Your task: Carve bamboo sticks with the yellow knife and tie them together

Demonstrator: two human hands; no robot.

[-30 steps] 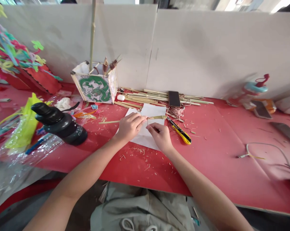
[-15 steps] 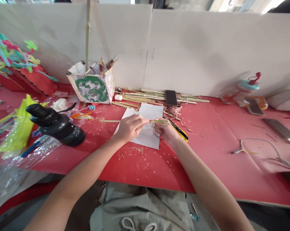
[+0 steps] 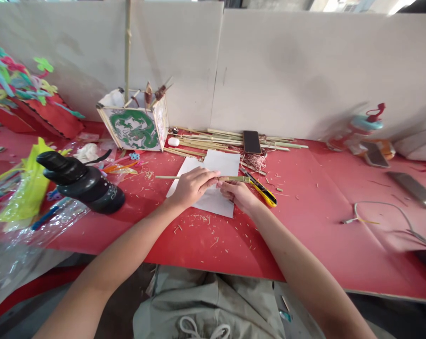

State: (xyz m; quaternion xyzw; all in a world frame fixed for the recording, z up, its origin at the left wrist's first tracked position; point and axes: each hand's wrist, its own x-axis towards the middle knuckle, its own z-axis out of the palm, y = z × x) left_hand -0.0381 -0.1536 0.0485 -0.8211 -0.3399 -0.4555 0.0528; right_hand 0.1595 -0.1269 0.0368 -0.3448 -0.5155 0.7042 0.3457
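A thin bamboo stick [image 3: 238, 179] lies level between my hands, over white paper [image 3: 221, 162] on the red table. My left hand [image 3: 192, 185] is wrapped round its middle, the thin end poking out to the left. Close beside it, my right hand [image 3: 234, 192] has its fingers curled at the stick's thicker right part, just below it. A yellow and black cutter knife [image 3: 265, 192] rests right of my right hand. Pale shavings are scattered around the paper.
Behind are bamboo strips [image 3: 220, 140], a phone [image 3: 251, 142] and reddish string [image 3: 255, 161]. A dragon-patterned box [image 3: 135, 129] and a black bottle [image 3: 82, 183] stand left. Further right are a cable [image 3: 382, 203], another phone [image 3: 412, 188] and a cup [image 3: 364, 123].
My right hand has moved left along the stick, closer to my left hand, so more of the stick's right end shows. The stick has shifted slightly to the right.
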